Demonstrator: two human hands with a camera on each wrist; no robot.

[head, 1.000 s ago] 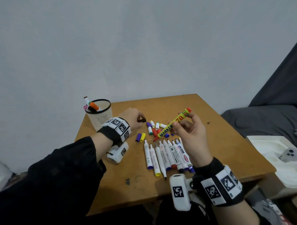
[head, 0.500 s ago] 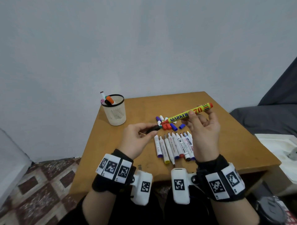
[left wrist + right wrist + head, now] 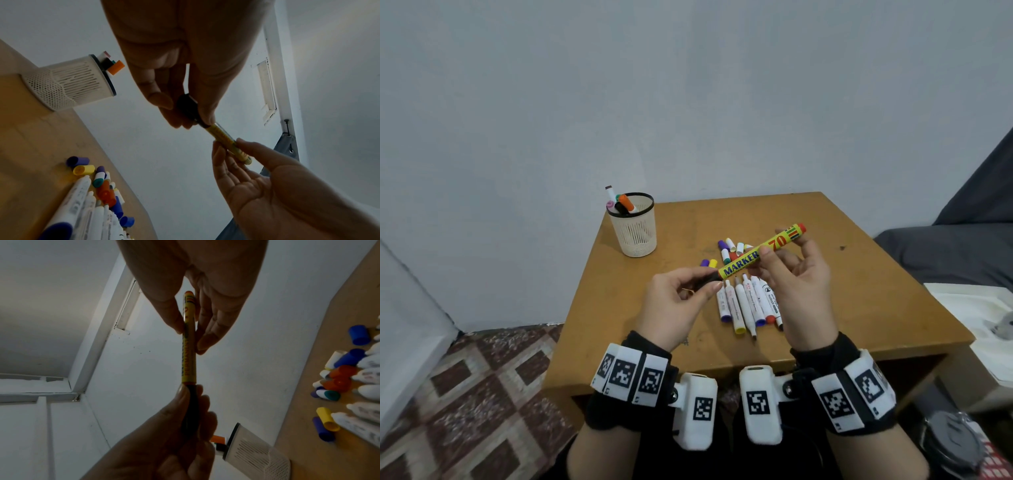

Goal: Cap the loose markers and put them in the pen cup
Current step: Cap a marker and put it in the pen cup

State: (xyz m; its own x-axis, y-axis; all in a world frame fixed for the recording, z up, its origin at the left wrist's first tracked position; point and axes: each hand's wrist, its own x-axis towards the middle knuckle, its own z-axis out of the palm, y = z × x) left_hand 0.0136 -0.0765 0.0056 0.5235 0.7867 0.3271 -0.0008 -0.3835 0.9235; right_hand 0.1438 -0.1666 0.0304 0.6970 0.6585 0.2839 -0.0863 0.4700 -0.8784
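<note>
The left hand (image 3: 674, 308) pinches a black cap (image 3: 188, 107) between thumb and forefinger, its mouth meeting the near end of the yellow marker (image 3: 760, 255); whether the cap is fully seated cannot be told. The right hand (image 3: 796, 294) grasps that marker at mid-barrel with thumb against fingertips (image 3: 202, 344), the red tail end angled up and away. Holding the barrel in the middle likely steadies it against the push of the cap, and both hands work raised above the bench (image 3: 859, 291), where they can press toward each other along the marker's axis.

Just below and beyond the fingers, a row of white markers (image 3: 748, 305) lies side by side on the bench, uncapped tips pointing away, presumably lined up to be taken one at a time. Past the fingers sits a scatter of loose caps (image 3: 729, 250), purple, yellow, red, blue and white, near enough for the left hand to pick from.

Farthest, up and to the left of the left fingers, the pen cup (image 3: 635, 229) stands upright near the bench's far left corner, with a few capped markers (image 3: 621, 204) already in it. The yellow marker looks close to ready for the cup.
</note>
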